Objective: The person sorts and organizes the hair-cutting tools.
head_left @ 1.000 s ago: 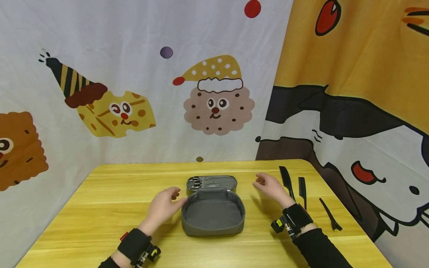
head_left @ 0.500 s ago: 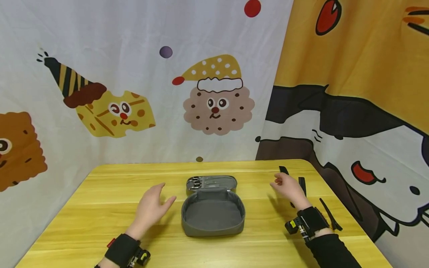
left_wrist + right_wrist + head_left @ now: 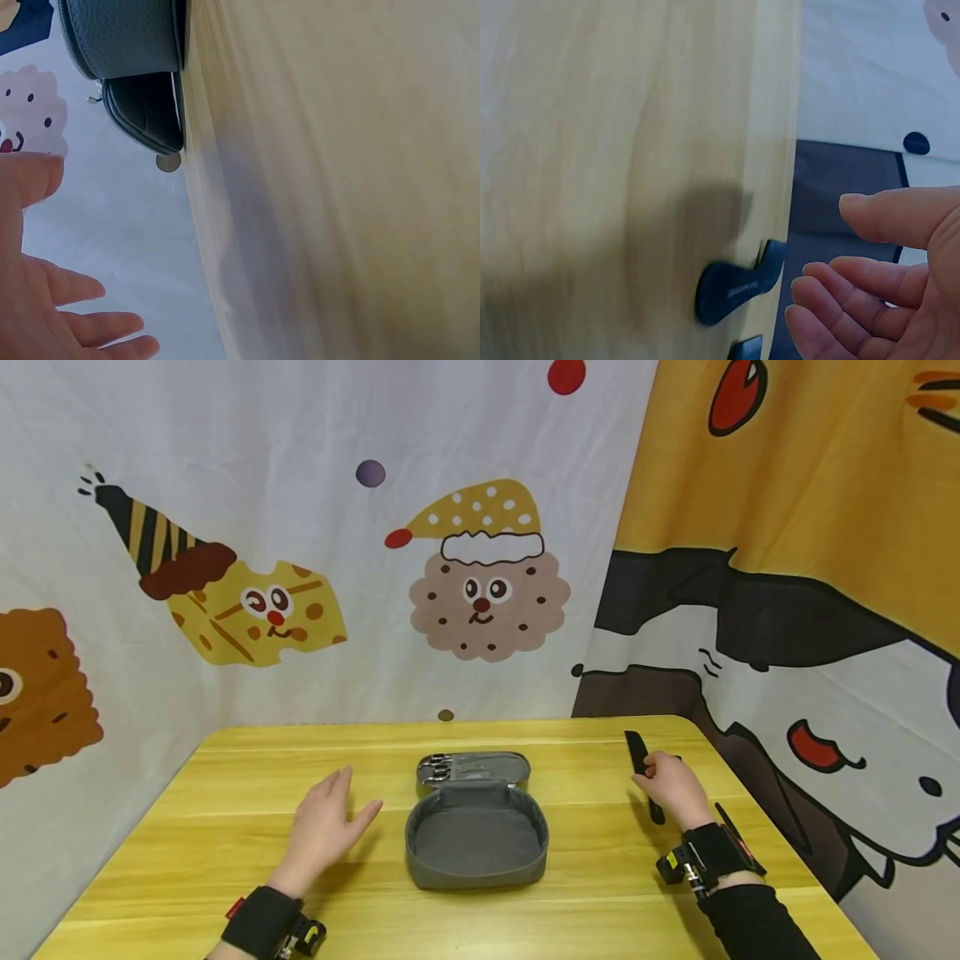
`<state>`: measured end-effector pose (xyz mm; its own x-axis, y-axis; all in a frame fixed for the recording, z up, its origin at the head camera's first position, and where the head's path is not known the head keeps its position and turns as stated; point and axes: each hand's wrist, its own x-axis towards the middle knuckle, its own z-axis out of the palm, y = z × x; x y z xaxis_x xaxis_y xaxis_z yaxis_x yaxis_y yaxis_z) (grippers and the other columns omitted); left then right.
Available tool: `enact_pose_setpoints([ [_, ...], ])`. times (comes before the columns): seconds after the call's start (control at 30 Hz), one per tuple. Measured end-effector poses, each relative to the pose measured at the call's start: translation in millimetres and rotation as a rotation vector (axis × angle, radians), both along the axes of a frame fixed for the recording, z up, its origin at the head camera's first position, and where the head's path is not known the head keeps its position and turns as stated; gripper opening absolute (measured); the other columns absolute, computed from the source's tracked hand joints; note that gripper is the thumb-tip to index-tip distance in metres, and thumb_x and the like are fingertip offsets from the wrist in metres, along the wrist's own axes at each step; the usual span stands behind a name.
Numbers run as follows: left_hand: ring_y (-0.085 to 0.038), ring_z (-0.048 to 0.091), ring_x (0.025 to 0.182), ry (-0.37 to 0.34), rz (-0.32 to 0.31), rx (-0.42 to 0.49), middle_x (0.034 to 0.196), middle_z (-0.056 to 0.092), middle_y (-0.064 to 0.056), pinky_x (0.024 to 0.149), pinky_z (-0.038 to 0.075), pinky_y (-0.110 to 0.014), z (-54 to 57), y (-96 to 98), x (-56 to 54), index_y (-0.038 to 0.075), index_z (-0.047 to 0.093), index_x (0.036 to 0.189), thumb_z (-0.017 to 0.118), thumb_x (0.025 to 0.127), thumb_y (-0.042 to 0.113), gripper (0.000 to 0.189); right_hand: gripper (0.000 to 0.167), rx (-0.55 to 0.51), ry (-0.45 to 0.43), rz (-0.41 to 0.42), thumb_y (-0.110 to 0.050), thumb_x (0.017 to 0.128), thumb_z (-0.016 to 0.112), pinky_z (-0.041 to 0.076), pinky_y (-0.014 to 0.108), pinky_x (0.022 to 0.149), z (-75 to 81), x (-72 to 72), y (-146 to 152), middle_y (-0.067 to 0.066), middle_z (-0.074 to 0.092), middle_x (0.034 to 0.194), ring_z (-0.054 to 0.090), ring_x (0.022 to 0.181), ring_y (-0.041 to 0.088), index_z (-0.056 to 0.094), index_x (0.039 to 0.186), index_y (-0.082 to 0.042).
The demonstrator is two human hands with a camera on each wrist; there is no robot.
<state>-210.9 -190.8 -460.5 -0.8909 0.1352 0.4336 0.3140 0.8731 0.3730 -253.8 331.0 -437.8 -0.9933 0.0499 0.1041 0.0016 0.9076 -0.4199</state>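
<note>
One black comb (image 3: 636, 750) is lying flat on the right part of the wooden tabletop (image 3: 187, 827), well apart from the grey case (image 3: 477, 875), and the right grip (image 3: 677, 787) is hovering over it, hiding part of its length in the head view. The step in hand is seeming to be the picking-up of this comb: in the right wrist view the thumb and fingers are curving loosely with a gap between them, holding nothing, and the comb's rounded handle (image 3: 724, 296) is resting on the tabletop, apart from them. The next move is probably calling for a slight lowering and a pinch across the comb's narrow width. The comb's long axis is running away from the person, leaning slightly leftward at the far end; its squared end is pointing toward the tabletop's back edge, its rounded handle toward the person. The case is facing upward, its long axis running left to right, its lid (image 3: 498, 768) lying folded back on the far side and carrying small metal tools (image 3: 440, 767). The left grip (image 3: 318, 827) is hanging left of the case, fingers extended, thumb spread away, holding nothing.
</note>
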Motion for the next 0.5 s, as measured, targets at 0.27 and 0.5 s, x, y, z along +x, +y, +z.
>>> enact_pose_setpoints([
  [0.27, -0.058, 0.044, 0.122, -0.085, 0.021, -0.041, 0.135, 0.043, -0.042, 0.097, 0.036, -0.069, 0.3, -3.5, 0.4, -0.015, 0.042, 0.140, 0.064, 0.094, 0.046, 0.080, 0.051, 0.060, -0.065, -0.048, -0.019, 0.090, 0.071, 0.052, 0.049, 0.070, -4.3, -2.1, 10, 0.030, 0.064, 0.098, 0.062, 0.079, 0.036, 0.054, 0.119, 0.020],
  [0.5, -0.060, 0.038, 0.127, -0.178, 0.034, -0.062, 0.141, 0.036, -0.043, 0.099, 0.029, -0.074, 2.7, -4.9, -1.5, -0.015, 0.036, 0.144, 0.057, 0.095, 0.056, 0.089, 0.036, 0.118, -0.149, -0.059, -0.018, 0.089, 0.069, 0.047, 0.041, 0.063, -7.7, -5.2, 14, 0.020, 0.060, 0.084, 0.055, 0.069, 0.028, 0.059, 0.102, 0.014],
])
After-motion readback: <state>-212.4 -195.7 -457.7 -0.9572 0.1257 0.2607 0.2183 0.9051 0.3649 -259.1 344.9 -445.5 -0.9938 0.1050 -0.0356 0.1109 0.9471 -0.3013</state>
